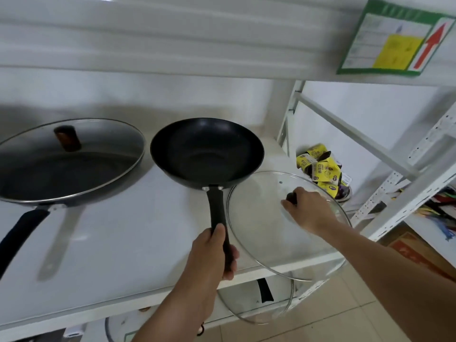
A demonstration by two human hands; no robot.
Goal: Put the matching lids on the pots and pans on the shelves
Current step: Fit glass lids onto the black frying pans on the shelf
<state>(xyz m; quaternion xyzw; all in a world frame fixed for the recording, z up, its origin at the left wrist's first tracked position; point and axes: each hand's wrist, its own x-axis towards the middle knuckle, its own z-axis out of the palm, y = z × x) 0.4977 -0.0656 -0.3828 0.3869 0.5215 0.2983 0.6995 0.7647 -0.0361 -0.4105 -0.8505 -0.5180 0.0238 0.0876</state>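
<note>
I have the glass lid in my right hand, fingers closed around its dark knob, and it hangs tilted just right of the black wok, its near rim well out past the front edge of the shelf and its far rim close beside the wok's wall near the handle joint. My left hand is wrapped shut around the far end of the wok's black handle, thumb lying along the top, so the wok sits steadied on the shelf, open and uncovered. What worries me first is the lid's metal-edged rim catching the wok's lip or the handle bracket as I swing it across; I judge a knock there could twist the knob in my fingers, and with so much of the glass over bare floor, a slip would mean a drop and a break. A one-knob hold also lets the lid swing, so it may land crooked and slide off the sloped rim. Pulling on the long handle could tip the round-bottomed wok. My right forearm reaches in from the lower right, wrist bent down over the knob; my left comes up from below. To the left, the large frying pan already wears its lid, close enough to the wok that I should not shove sideways.
</note>
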